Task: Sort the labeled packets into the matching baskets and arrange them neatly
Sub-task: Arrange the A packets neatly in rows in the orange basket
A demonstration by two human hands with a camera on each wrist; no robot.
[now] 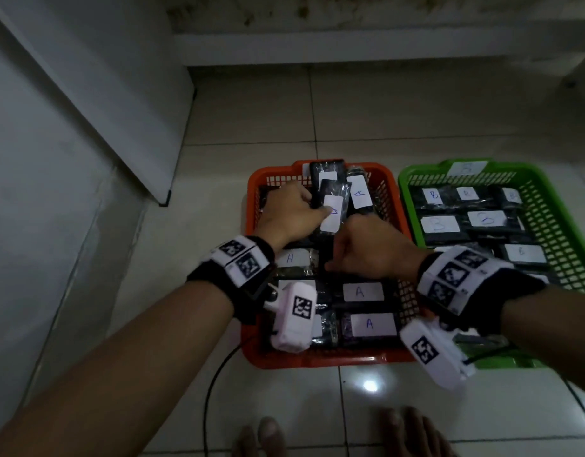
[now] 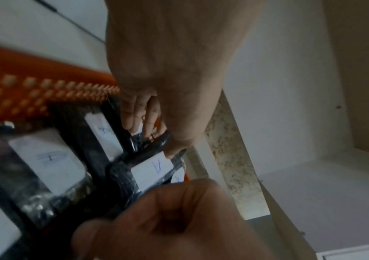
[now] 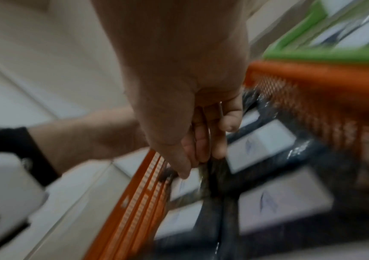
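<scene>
An orange basket (image 1: 317,359) on the floor holds several black packets with white "A" labels (image 1: 362,292). To its right, a green basket (image 1: 416,174) holds packets labelled "B" (image 1: 439,223). My left hand (image 1: 317,206) is at the orange basket's far end and grips a tilted black "A" packet (image 1: 332,211). The left wrist view shows the thumb on that packet's label (image 2: 151,169) and the fingers (image 2: 143,123) curled behind it. My right hand (image 1: 330,263) is curled over the basket's middle. In the blurred right wrist view it pinches the top of a labelled packet (image 3: 185,188).
A white panel (image 1: 86,110) stands at the left and a low step (image 1: 350,47) runs along the back. A black cable (image 1: 212,390) crosses the tiles near the orange basket's front left corner. Bare toes (image 1: 268,437) show at the bottom edge.
</scene>
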